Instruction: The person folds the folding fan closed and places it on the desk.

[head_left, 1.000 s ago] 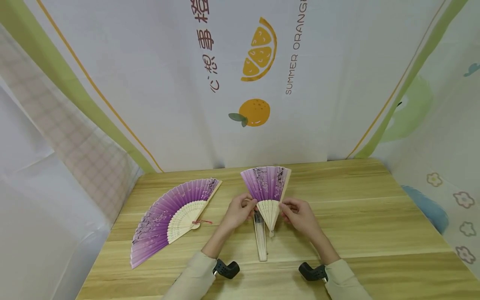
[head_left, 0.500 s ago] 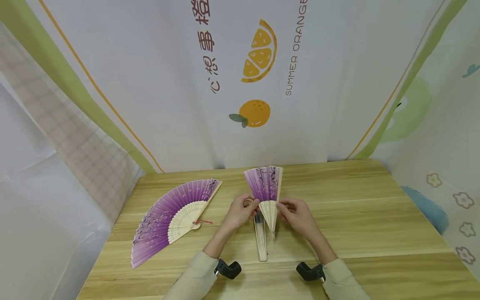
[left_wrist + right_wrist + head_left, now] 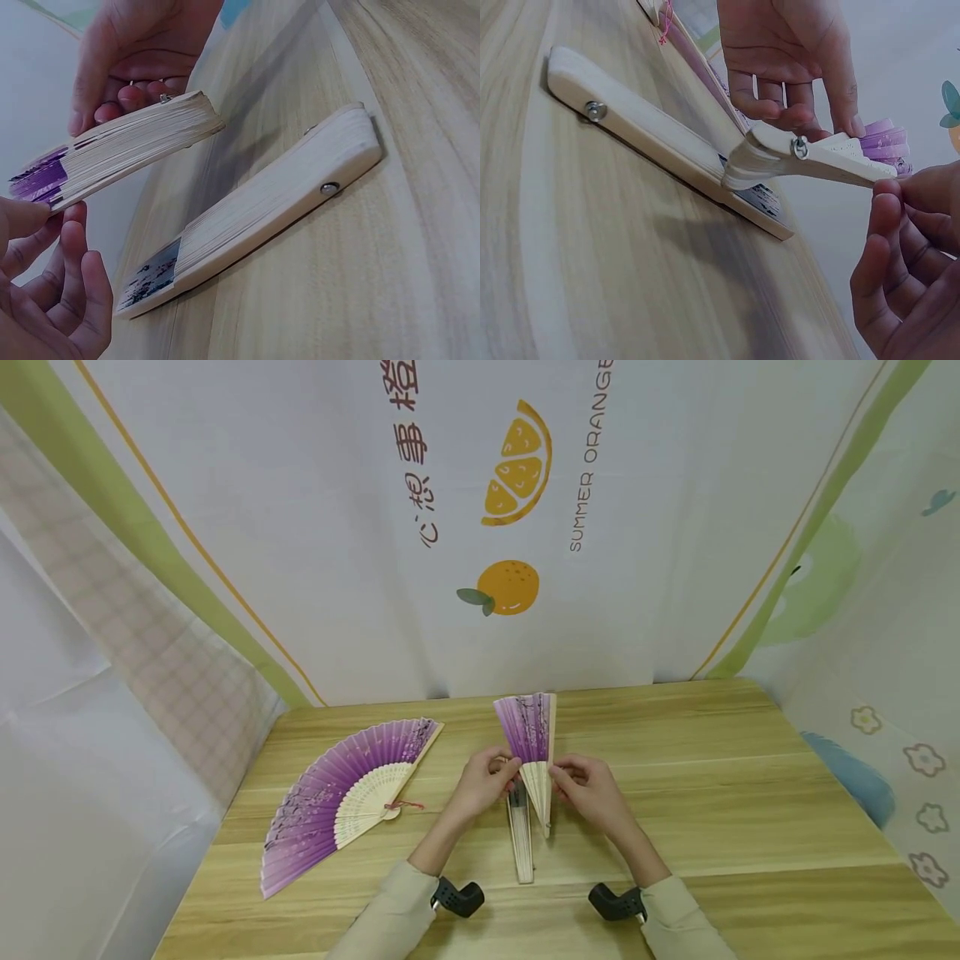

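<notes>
A partly folded purple hand fan (image 3: 532,727) with pale wooden ribs is held above the table between both hands. My left hand (image 3: 483,778) pinches its left edge, my right hand (image 3: 592,785) its right edge, each with thumb and fingers. In the right wrist view a metal ring shows at the pivot of the held fan (image 3: 800,148). Below it a folded fan (image 3: 521,843) lies on the table, its black patterned cloth (image 3: 154,279) showing at one end. To the left, a purple fan (image 3: 352,793) lies spread out, with a red cord (image 3: 405,803) at its pivot.
The wooden table (image 3: 720,793) spreads out under everything. Behind it hangs a white cloth (image 3: 360,635) printed with oranges. More printed cloth (image 3: 900,693) hangs on the right, and checked cloth (image 3: 165,627) on the left.
The held fan has narrowed, its right edge moving left toward the other edge. My right hand has moved slightly left with it. The two fans on the table stay put.
</notes>
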Action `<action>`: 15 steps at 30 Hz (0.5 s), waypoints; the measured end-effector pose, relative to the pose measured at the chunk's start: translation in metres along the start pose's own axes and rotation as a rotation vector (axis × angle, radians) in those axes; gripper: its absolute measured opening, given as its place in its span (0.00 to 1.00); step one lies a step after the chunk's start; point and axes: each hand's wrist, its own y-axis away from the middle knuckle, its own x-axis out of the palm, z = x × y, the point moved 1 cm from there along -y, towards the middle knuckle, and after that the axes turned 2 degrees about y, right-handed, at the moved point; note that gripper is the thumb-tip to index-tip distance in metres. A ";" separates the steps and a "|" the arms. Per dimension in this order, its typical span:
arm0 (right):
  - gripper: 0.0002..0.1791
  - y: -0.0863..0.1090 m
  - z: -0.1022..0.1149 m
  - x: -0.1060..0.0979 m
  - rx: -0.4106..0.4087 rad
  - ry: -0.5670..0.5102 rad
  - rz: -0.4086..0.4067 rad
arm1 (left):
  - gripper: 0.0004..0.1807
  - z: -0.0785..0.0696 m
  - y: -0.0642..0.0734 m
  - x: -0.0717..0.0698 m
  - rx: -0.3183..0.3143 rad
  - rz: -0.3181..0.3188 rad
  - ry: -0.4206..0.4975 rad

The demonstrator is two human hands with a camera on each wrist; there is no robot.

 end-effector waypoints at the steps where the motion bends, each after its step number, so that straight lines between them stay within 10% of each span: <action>1: 0.08 0.000 0.000 0.000 -0.004 0.003 0.005 | 0.06 0.000 0.000 0.000 0.004 0.001 -0.001; 15: 0.09 -0.002 0.003 0.001 -0.010 0.012 0.024 | 0.06 -0.001 -0.005 0.003 -0.004 -0.012 -0.004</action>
